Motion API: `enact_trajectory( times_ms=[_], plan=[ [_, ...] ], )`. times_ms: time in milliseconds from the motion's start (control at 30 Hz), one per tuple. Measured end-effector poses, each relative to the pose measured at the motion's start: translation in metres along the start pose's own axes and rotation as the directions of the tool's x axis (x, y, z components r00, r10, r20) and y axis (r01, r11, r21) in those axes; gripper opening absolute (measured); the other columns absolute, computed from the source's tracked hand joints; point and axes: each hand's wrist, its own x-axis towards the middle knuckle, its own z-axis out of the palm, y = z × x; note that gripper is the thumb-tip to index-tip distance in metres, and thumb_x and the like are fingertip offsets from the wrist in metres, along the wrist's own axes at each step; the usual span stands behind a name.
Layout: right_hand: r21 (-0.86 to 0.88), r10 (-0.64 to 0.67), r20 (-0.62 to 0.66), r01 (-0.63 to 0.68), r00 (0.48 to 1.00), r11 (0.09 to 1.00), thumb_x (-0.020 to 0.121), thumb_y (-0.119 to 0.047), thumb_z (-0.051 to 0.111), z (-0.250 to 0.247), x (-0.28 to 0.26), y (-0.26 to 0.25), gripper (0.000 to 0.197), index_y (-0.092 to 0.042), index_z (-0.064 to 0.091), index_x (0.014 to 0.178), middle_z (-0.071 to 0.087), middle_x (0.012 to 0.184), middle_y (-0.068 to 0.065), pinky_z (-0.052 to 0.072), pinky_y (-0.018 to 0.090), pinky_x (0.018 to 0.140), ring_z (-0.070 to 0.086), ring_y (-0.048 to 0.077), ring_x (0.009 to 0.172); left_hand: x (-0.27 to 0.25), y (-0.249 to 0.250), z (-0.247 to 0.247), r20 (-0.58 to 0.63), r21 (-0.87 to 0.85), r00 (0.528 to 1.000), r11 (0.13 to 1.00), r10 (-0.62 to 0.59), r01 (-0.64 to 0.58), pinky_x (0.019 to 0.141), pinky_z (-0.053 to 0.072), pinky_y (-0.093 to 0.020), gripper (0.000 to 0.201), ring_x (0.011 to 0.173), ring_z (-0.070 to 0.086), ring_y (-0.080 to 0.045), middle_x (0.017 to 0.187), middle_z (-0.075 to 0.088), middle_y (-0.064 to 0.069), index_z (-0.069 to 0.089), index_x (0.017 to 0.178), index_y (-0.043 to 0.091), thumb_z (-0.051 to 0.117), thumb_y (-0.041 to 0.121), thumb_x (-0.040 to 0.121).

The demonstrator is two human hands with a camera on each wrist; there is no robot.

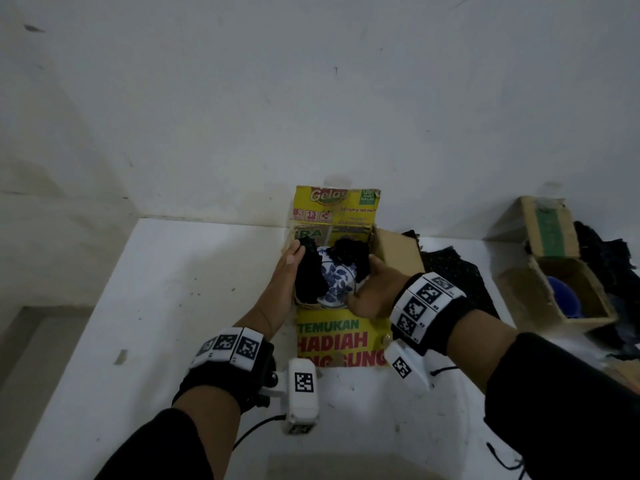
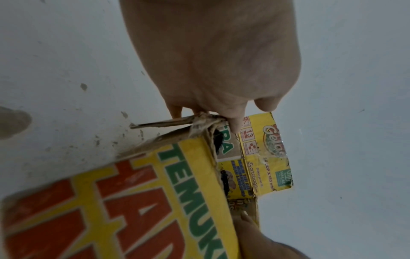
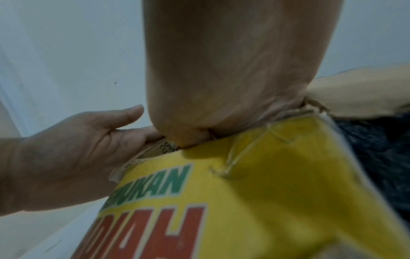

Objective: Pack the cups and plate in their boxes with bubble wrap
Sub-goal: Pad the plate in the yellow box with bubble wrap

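Observation:
A yellow printed cardboard box (image 1: 341,341) stands open on the white table, its flaps folded out. Inside lies a blue-and-white floral dish (image 1: 337,278), partly covered by black wrap (image 1: 310,275). My left hand (image 1: 287,271) lies flat along the box's left wall, fingertips touching the wrap at the far corner. In the left wrist view the left hand (image 2: 213,70) reaches over the box (image 2: 155,192) at its torn corner. My right hand (image 1: 379,289) dips into the right side of the box against the wrap. The right wrist view shows the palm of the right hand (image 3: 233,70); its fingers are hidden inside the box (image 3: 266,192).
A second open cardboard box (image 1: 519,289) stands at the right with a blue object (image 1: 562,299) inside. More black wrap (image 1: 460,271) is spread between the two boxes and behind them. The table (image 1: 138,306) ends at the left, and a white wall rises close behind.

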Motion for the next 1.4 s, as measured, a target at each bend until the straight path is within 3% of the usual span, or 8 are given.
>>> enact_trajectory(
  times_ms=[133, 200, 333, 500, 700, 967, 1100, 1400],
  plan=[
    [-0.039, -0.121, -0.030, 0.120, 0.992, 0.992, 0.102, -0.040, 0.025, 0.004, -0.013, 0.002, 0.053, -0.006, 0.051, 0.132, 0.054, 0.133, 0.016, -0.008, 0.043, 0.118, 0.041, 0.024, 0.130, 0.000, 0.000, 0.003, -0.053, 0.044, 0.998, 0.999, -0.013, 0.016, 0.119, 0.012, -0.039, 0.056, 0.144, 0.012, -0.015, 0.155, 0.015, 0.004, 0.024, 0.136, 0.034, 0.027, 0.063, 0.088],
    [0.030, -0.237, -0.140, 0.244, 0.961, 0.969, 0.102, -0.036, 0.023, 0.001, -0.019, 0.008, 0.052, -0.004, 0.065, 0.102, 0.069, 0.091, 0.014, 0.004, 0.042, 0.117, 0.060, 0.027, 0.091, 0.001, -0.001, 0.001, -0.091, 0.215, 0.995, 0.975, -0.043, 0.061, 0.118, 0.005, -0.050, 0.064, 0.143, 0.013, -0.012, 0.151, 0.019, 0.015, 0.029, 0.132, 0.046, 0.024, 0.079, 0.077],
    [0.115, -0.287, -0.560, 0.415, 0.777, 0.902, 0.088, -0.033, 0.029, -0.007, -0.038, 0.037, 0.043, -0.009, 0.061, 0.073, 0.063, 0.070, 0.009, 0.042, 0.035, 0.072, 0.053, 0.027, 0.065, -0.001, 0.026, 0.021, -0.232, 0.706, 0.973, 0.690, 0.008, 0.162, 0.112, -0.010, -0.056, 0.044, 0.143, 0.011, -0.016, 0.149, 0.030, 0.013, 0.042, 0.132, 0.038, 0.031, 0.056, 0.093],
    [0.375, 0.029, -0.745, 0.382, 0.666, 0.844, 0.084, -0.010, 0.050, -0.015, -0.062, 0.106, 0.017, -0.014, 0.066, 0.089, 0.067, 0.088, 0.004, 0.043, 0.031, 0.074, 0.059, 0.023, 0.085, -0.008, 0.055, 0.088, -0.051, 0.628, 0.957, 0.754, 0.285, -0.191, 0.104, 0.035, -0.039, 0.032, 0.122, 0.044, -0.015, 0.123, 0.052, 0.003, 0.054, 0.118, 0.024, 0.053, 0.036, 0.089],
    [0.697, 0.354, -0.552, 0.184, 0.755, 0.693, 0.085, -0.008, 0.052, 0.025, -0.052, 0.173, 0.021, -0.028, 0.059, 0.089, 0.069, 0.085, 0.004, 0.050, 0.034, 0.074, 0.063, 0.024, 0.079, -0.013, 0.050, 0.197, 0.113, 0.499, 0.958, 0.818, 0.265, -0.285, 0.089, 0.046, -0.027, 0.027, 0.103, 0.053, -0.010, 0.115, 0.056, 0.002, 0.054, 0.117, 0.019, 0.053, 0.015, 0.090],
    [0.567, 0.024, -0.399, 0.226, 0.917, 0.792, 0.085, -0.009, 0.057, 0.085, -0.027, 0.194, 0.057, -0.024, 0.041, 0.138, 0.042, 0.143, 0.002, 0.042, 0.037, 0.101, 0.044, 0.021, 0.126, -0.001, -0.027, 0.239, 0.103, 0.745, 0.990, 0.652, 0.091, -0.138, 0.100, 0.037, -0.029, 0.040, 0.127, 0.038, -0.022, 0.141, 0.038, -0.005, 0.042, 0.131, 0.014, 0.042, 0.007, 0.092],
    [0.291, -0.083, -0.394, 0.210, 0.915, 0.933, 0.091, -0.028, 0.051, 0.096, -0.016, 0.192, 0.060, -0.032, 0.027, 0.146, 0.041, 0.145, -0.002, 0.048, 0.035, 0.086, 0.042, 0.026, 0.120, 0.010, -0.043, 0.242, 0.036, 0.855, 0.999, 0.517, 0.013, -0.037, 0.112, 0.023, -0.036, 0.049, 0.142, 0.015, -0.024, 0.156, 0.014, -0.004, 0.029, 0.142, 0.015, 0.038, 0.013, 0.094],
    [0.398, 0.072, -0.482, 0.145, 0.873, 0.906, 0.087, -0.028, 0.057, 0.112, -0.015, 0.192, 0.019, -0.022, 0.065, 0.102, 0.056, 0.109, 0.006, 0.046, 0.033, 0.071, 0.050, 0.029, 0.100, 0.020, -0.049, 0.250, -0.119, 0.953, 0.992, 0.277, -0.041, 0.125, 0.104, 0.030, -0.043, 0.060, 0.138, 0.021, -0.033, 0.153, 0.015, -0.013, 0.018, 0.145, 0.018, 0.044, 0.028, 0.092]
  ],
)
